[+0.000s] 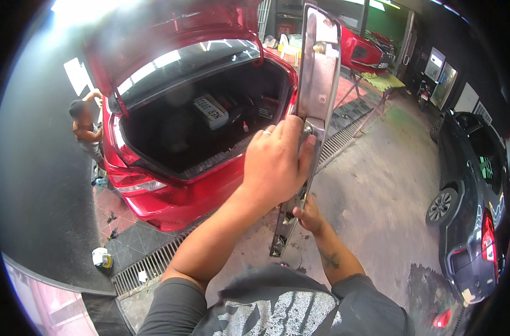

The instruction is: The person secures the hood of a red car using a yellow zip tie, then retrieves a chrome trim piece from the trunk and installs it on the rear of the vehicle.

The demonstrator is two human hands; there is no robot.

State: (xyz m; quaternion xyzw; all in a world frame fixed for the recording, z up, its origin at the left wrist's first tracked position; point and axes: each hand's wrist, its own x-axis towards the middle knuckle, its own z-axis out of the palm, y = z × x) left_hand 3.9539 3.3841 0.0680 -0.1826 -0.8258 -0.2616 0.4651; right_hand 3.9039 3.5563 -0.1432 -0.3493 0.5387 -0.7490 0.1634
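Observation:
A long, narrow chrome car trim strip (321, 78) stands nearly upright in front of me, its hollow back with studs facing me. My left hand (277, 159) is closed at its middle, with the fingertips and thumb beside a stud. Lower down, my right hand (309, 215) grips the strip's edge with the thumb in view; its other fingers are mostly hidden behind it. Beyond my left hand is a red car (210, 199) with its trunk lid (171, 33) raised. Inside the dark trunk lies a licence plate (210, 109) on a pale box-like thing.
At the red car's left side a person (87, 131) stands by a dark wall. A dark car (471, 185) is parked at right. A red bumper (367, 50) sits on a stand at the back. A floor grate (154, 263) and a white-yellow container (102, 257) are at lower left.

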